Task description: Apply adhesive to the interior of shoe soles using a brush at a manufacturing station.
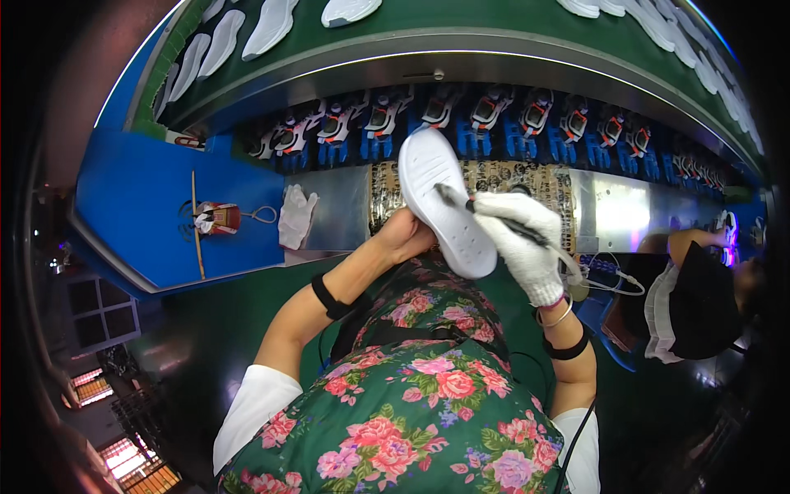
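Observation:
A white shoe sole is held up at a slant in front of me, its slotted and dimpled face towards me. My bare left hand grips its left edge, with the fingertips hidden behind it. My right hand, in a white knitted glove, is closed around the dark handle of a brush. The greyish brush tip lies over the middle of the sole; whether it touches the surface I cannot tell. A pale tube or handle end sticks out past the right wrist.
Further white soles lie on the green belt. Beneath it stands a row of shoe uppers on blue holders. At left are a white glove, a red container and a thin stick. Another person works at right.

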{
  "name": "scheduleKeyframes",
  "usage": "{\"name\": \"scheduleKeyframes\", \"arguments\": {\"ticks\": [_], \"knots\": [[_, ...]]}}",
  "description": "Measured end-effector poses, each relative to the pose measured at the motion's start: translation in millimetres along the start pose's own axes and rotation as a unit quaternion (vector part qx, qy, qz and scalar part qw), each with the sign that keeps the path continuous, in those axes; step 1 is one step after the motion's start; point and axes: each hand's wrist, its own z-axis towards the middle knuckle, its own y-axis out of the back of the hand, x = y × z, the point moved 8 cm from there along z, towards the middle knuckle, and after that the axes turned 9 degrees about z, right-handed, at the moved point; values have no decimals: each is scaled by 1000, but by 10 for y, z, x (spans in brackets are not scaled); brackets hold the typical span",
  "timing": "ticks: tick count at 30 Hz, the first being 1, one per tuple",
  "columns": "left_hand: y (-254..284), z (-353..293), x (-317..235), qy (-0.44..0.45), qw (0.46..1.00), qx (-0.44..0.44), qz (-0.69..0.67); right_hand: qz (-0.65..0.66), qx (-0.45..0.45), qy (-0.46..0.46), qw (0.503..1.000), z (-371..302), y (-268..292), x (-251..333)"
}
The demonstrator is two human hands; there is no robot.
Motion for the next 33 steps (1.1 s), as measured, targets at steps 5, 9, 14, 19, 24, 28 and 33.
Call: {"name": "scheduleKeyframes", "arguments": {"ticks": [5, 9, 14, 19, 24, 28, 33], "knots": [[124, -269, 143, 112, 985, 88, -94, -52, 60, 76, 994, -93, -149, 123], [-156, -342, -42, 50, 982, 49, -176, -72, 44, 110, 990, -181, -124, 285], [-467, -361, -40, 35, 951, 137, -275, -72, -31, 100, 992, -143, -15, 326], [-693, -250, 127, 79, 947, 143, -278, -129, -38, 159, 978, 48, 34, 570], [-557, -236, 209, 36, 976, 133, -170, -225, -12, 238, 945, 136, -62, 754], [-411, -182, 279, 54, 969, 160, -181, -219, 44, 258, 940, -7, -301, 720], [-353, -205, 211, 7, 980, 92, -175, -78, -45, 147, 985, 67, -79, 509]]}}
